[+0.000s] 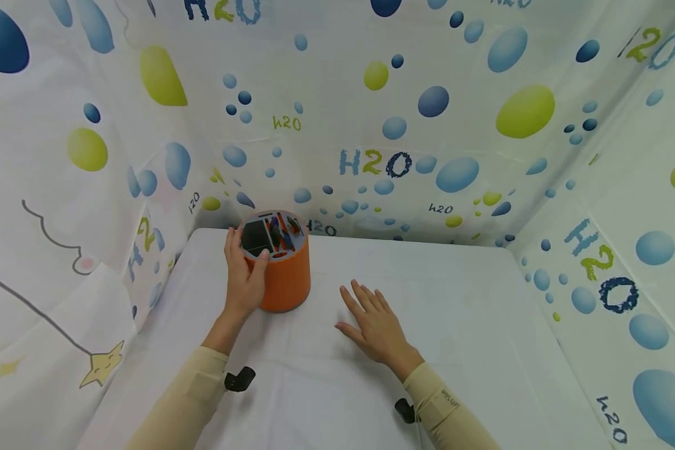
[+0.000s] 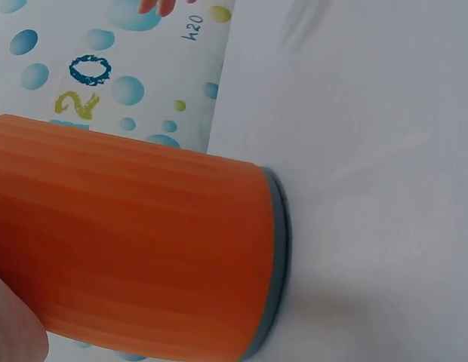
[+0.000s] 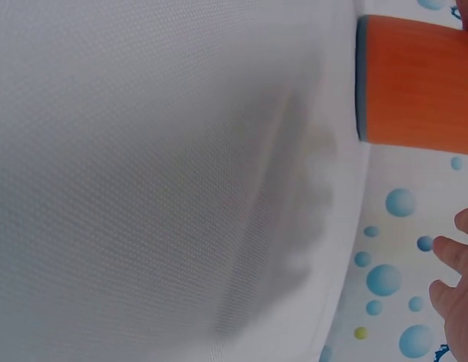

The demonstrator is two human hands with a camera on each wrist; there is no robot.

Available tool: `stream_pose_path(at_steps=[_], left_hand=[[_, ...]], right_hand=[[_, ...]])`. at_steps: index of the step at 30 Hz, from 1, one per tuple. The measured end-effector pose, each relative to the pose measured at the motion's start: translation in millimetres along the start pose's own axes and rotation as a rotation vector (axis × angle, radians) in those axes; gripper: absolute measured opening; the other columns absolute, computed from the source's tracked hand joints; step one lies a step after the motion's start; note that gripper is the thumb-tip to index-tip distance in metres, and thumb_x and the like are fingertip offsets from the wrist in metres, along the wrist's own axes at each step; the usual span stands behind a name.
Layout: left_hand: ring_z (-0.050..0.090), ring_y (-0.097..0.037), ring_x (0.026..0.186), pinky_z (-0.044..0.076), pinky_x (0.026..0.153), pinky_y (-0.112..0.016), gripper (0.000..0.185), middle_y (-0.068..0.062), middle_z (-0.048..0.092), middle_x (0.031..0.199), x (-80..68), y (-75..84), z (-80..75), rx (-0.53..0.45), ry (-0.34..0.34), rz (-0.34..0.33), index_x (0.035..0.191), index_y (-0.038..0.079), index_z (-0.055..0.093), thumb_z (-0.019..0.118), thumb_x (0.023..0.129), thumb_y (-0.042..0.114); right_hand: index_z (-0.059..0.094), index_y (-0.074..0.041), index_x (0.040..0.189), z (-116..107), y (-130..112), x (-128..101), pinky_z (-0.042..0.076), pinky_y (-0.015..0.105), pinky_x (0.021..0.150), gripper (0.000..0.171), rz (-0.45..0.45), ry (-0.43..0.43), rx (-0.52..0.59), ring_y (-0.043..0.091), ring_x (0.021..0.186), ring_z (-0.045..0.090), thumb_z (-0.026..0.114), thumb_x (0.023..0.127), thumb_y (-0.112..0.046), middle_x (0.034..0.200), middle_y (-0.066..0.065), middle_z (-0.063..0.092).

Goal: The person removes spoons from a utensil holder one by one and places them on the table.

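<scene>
An orange round desk organizer [image 1: 285, 281] with a grey compartmented top stands upright toward the back left of the white table. Its top has a large dark compartment and narrow slots with small, thin coloured items in them. My left hand [image 1: 243, 284] holds it from the left, thumb at the near rim and fingers along the far left side. In the left wrist view the ribbed orange wall and grey base ring fill much of the frame. My right hand [image 1: 377, 328] hovers over the table to the right, fingers extended and spread, apart from the organizer, holding nothing.
White cloth covers the table [image 1: 427, 300]. Curtains printed with bubbles and "H2O" [image 1: 337, 94] close off the back and both sides, the back one right behind the organizer. Black wrist pieces [image 1: 240, 379] stick out from both sleeves.
</scene>
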State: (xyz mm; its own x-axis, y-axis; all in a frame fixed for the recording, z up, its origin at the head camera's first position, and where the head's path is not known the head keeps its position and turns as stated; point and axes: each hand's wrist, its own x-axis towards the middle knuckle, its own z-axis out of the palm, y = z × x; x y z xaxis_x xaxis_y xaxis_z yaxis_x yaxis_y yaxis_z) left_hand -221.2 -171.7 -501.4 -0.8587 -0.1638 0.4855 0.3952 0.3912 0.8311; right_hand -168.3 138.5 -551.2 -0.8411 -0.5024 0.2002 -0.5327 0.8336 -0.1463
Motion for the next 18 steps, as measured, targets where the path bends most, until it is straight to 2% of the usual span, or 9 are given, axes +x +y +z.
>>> stream_pose_path(at_steps=[5,8,14,18], left_hand=[[0.026,-0.032,0.153,0.020,0.128,-0.056,0.075,-0.013,0.024,0.168,-1.2,-0.5,2.8,-0.139,0.023,-0.018,0.166,0.015,0.012,0.055,0.105,0.014],[0.030,-0.035,0.151,0.021,0.127,-0.057,0.076,-0.018,0.028,0.165,-1.1,6.4,2.4,-0.197,0.029,-0.035,0.165,0.012,0.011,0.056,0.104,0.012],[0.030,-0.042,0.150,0.024,0.126,-0.057,0.073,-0.024,0.025,0.165,-2.5,32.5,-3.3,-0.184,0.015,-0.072,0.162,-0.001,0.015,0.057,0.103,0.008],[0.034,-0.045,0.146,0.028,0.124,-0.059,0.068,-0.028,0.027,0.162,-2.4,37.1,-4.0,-0.179,0.009,-0.056,0.159,-0.004,0.021,0.057,0.102,0.006]], right_hand=[[0.022,-0.025,0.167,0,-1,0,0.024,0.054,0.127,0.076,-0.009,0.013,-0.005,0.031,0.155,0.035,0.032,0.105,-0.068,0.173,0.007,0.024],[0.024,-0.024,0.167,-2,-1,2,0.026,0.054,0.127,0.076,-0.015,0.030,0.000,0.030,0.154,0.037,0.033,0.105,-0.067,0.172,0.008,0.026],[0.025,-0.023,0.167,-8,-3,8,0.028,0.052,0.126,0.073,-0.018,0.053,0.058,0.029,0.154,0.037,0.035,0.106,-0.064,0.172,0.009,0.028],[0.027,-0.021,0.166,-11,-5,12,0.029,0.051,0.126,0.072,-0.013,0.071,0.120,0.029,0.153,0.038,0.038,0.107,-0.061,0.170,0.010,0.033]])
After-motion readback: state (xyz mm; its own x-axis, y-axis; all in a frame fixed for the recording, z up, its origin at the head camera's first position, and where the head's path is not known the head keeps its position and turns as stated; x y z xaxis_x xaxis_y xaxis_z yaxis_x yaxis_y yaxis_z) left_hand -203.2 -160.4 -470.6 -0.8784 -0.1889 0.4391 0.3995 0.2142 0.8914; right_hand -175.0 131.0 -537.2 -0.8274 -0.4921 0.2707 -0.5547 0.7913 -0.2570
